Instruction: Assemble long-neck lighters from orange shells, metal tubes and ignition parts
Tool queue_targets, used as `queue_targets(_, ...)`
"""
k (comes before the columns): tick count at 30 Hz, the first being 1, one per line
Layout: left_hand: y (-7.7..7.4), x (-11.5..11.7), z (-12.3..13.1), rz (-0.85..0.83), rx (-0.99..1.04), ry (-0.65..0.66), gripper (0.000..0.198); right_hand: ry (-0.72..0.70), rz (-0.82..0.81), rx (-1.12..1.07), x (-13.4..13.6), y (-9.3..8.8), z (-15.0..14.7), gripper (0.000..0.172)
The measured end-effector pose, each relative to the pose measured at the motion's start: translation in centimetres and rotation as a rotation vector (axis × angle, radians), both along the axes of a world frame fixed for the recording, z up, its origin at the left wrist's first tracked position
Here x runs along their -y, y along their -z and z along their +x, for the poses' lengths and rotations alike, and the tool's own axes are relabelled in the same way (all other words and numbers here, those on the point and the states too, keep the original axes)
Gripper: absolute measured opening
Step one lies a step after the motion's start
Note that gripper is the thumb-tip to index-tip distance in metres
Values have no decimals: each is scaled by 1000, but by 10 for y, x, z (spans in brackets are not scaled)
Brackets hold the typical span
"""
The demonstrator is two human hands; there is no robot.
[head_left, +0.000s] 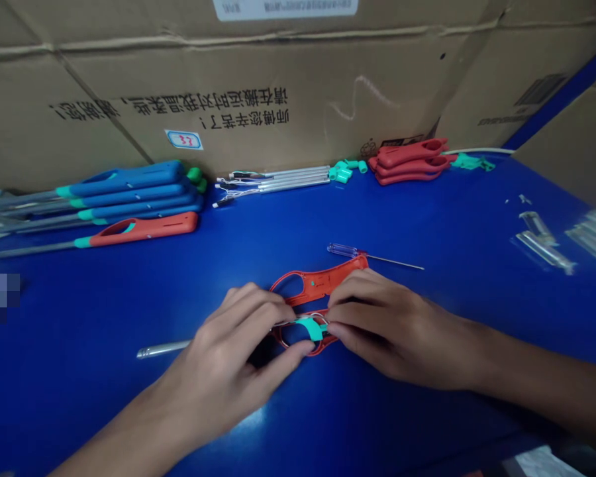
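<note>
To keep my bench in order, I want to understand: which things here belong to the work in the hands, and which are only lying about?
In use: left hand, right hand, red plastic handle shell, teal part, silver metal tube.

Lying about: small screwdriver, blue handles, stacked red handles, bundled metal rods.

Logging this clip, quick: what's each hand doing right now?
Left hand: closed, holding the orange plastic lighter casing at its teal part.
Right hand: closed, holding the same casing from the other side.
</note>
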State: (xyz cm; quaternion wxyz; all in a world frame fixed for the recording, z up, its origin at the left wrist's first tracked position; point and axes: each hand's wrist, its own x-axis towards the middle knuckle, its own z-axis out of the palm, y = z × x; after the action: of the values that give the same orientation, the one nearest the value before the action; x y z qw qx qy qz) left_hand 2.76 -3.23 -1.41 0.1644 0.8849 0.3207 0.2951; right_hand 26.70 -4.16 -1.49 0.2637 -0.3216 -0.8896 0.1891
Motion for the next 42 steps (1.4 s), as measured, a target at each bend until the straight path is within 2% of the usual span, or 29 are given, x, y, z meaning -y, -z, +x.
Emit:
queue_targets(4,0,0,1,44,17,17,16,18,-58,-6,0,-4,0,18)
queue_targets(10,0,2,1,19,5,6,17,20,-112,-63,-1,-6,1,16)
queue_targets(23,0,2,0,-6,-63,3,16,-18,-58,75,-2,-6,3,20)
queue_targets(37,-1,2,-1,-14,-119,5,12,-28,-36,60,-2,-7,2,20)
queue_targets(42,-2,2,-2,-14,-100,22,12,-26,-73,78,-2,-6,2,20)
